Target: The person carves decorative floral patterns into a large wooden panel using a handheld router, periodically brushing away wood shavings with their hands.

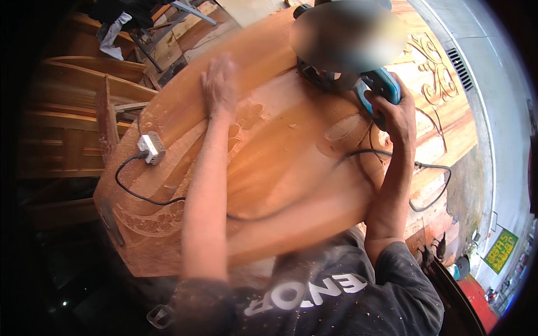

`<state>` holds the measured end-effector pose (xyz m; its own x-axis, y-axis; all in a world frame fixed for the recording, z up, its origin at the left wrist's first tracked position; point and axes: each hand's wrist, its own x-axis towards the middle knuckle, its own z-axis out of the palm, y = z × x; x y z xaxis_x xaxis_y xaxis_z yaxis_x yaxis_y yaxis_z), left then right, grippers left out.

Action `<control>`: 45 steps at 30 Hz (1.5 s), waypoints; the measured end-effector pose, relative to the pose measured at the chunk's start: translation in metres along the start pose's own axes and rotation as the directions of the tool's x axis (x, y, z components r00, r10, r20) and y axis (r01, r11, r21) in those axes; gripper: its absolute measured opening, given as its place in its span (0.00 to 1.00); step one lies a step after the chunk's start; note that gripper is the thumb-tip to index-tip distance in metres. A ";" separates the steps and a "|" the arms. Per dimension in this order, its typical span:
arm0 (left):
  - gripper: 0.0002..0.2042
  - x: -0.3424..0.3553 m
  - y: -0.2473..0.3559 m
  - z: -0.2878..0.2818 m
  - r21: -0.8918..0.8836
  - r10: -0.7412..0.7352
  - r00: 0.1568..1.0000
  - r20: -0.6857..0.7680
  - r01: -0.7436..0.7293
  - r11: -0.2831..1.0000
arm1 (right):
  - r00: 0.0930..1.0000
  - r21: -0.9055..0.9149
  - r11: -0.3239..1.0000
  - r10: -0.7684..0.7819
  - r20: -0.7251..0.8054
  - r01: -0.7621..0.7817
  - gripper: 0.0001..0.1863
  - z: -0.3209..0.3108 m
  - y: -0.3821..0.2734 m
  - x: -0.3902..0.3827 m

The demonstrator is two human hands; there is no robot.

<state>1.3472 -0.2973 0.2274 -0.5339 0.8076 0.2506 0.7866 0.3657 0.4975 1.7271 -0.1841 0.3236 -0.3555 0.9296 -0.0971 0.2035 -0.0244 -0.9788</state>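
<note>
- Counting from where I stand: one large carved wooden panel, one teal power tool, one white socket block, one dark narrow bar and one green-and-yellow sign.
- Beyond the panel's left side, pieces of wooden furniture overlap too much to count; one white cloth hangs past its upper left.
- On the panel's left end sits the socket block, a black cord running into it and looping back over the wood; the bar lies at the panel's lower left edge.
- Over the panel's upper right part is the power tool; a blurred patch covers much of it, so I can't tell whether it touches the wood.
- The left hand, blurred, is spread palm down on the panel's upper left, gripping nothing.
- The right hand is wrapped round the power tool's handle.
</note>
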 end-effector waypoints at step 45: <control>0.26 0.001 -0.017 0.006 0.000 0.079 0.986 -0.144 -0.080 0.997 | 0.998 0.076 0.997 -0.005 -0.061 0.009 0.15 0.003 0.016 -0.005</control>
<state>1.3351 -0.2998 0.2141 -0.5089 0.7590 0.4061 0.8268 0.2997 0.4760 1.7294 -0.1903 0.3080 -0.3000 0.9505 -0.0813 0.1299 -0.0437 -0.9906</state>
